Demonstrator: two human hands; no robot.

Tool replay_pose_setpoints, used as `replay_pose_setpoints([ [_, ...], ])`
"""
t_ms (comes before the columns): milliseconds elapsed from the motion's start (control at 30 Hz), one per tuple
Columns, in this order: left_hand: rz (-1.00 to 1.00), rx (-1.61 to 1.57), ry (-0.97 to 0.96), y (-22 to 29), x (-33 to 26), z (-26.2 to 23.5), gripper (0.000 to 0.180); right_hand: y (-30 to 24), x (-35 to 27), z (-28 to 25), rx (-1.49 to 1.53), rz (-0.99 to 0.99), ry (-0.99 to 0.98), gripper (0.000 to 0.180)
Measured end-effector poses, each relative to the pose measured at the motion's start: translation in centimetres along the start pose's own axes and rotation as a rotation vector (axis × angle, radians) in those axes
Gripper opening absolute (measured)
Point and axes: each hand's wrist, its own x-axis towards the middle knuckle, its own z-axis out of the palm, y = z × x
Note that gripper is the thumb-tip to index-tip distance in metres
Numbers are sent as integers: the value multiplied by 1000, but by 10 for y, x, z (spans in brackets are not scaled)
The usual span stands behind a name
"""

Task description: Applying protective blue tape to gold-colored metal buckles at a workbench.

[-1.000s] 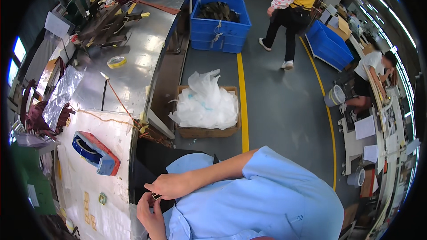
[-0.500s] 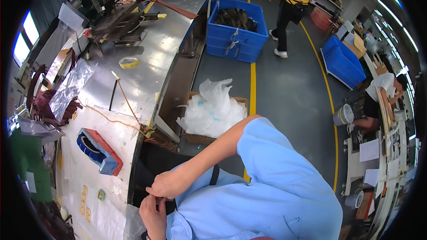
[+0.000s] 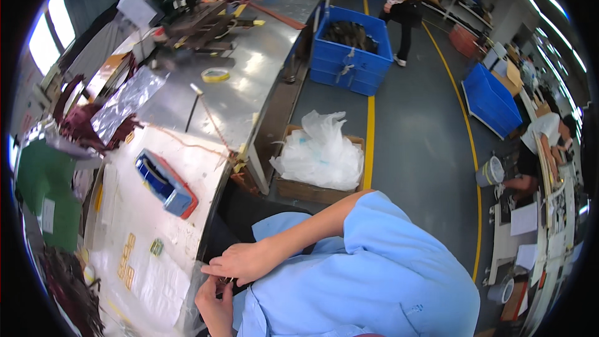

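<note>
At the front edge of the work table [image 3: 187, 231], my right hand [image 3: 243, 263] and my left hand [image 3: 214, 304] meet in front of my blue shirt. Both have their fingers pinched around a small thing with a thin, pale end; the fingers hide most of it, so its kind cannot be made out. Clear plastic sheeting [image 3: 159, 293] lies on the tabletop beside my left hand. Farther in are several gold-coloured rectangular pieces [image 3: 126, 262] and a small green-and-yellow item [image 3: 156, 247]. A blue-and-red tape dispenser [image 3: 167, 186] stands beyond them.
A cardboard box [image 3: 299, 191] of white plastic bags stands beside the table leg. Beyond it is a large blue bin [image 3: 349, 65] with dark material. A tape roll [image 3: 215, 75], cords and dark metal tools lie on the table. Two people are across the room.
The view has swung, so the table and boxes sit farther right and slightly lower. My right fingers are stretched farther over my left hand. The person in yellow has walked farther away.
</note>
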Motion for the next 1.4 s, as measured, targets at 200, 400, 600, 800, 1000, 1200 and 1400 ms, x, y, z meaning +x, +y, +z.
replay_pose_setpoints([
  [200,-202,-370,211,-12,0,-70,34,-35,-9,-51,292,320,290,69],
  [400,-51,-89,492,-46,41,-129,32,-28,-13,-37,719,569,261,45],
  [600,115,289,405,-81,104,-99,31,-23,-8,-52,727,505,393,41],
  [800,69,381,333,-87,117,-88,31,1,-19,-63,826,564,507,38],
  [1000,32,325,319,-84,116,-89,31,16,-18,-63,881,569,511,35],
  [1200,2,358,284,-85,112,-92,33,27,-6,-76,831,512,697,30],
  [1400,86,430,336,-41,129,-93,32,66,21,-122,314,447,860,25],
])
